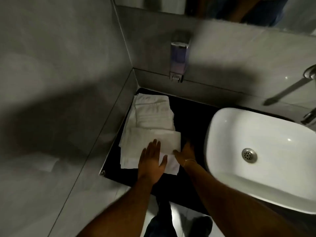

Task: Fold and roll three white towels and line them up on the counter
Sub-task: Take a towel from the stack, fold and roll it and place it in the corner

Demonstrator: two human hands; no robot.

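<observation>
- Towels [150, 122] lie flat in a loose white pile on the black worktop [191, 113], pushed toward the wall corner at 11 o'clock from my hands; none looks rolled yet, and I cannot count the layers for certain.
- Nearest me, the front towel [150, 142] is folded over on itself, its free edge running across toward 3 o'clock.
- My left hand [151, 164] rests flat on that towel, fingers spread and released, gripping nothing; I judge it is there to press the layers down so the fold holds its crease.
- My right hand [185, 153] sits at the towel's right edge, at 3 o'clock of the left; it appears to touch or pinch the edge, but motion blur keeps me from telling whether it actually holds cloth.
- White basin [256, 151] takes up the worktop at 3 o'clock, so the only bare strip for working and lining up rolls is this dark patch between basin and wall.
- Soap dispenser [179, 60] hangs on the wall at 12 o'clock, well apart from the pile.
- My guess is the task is early: folding in hand, rolling not yet begun.
</observation>
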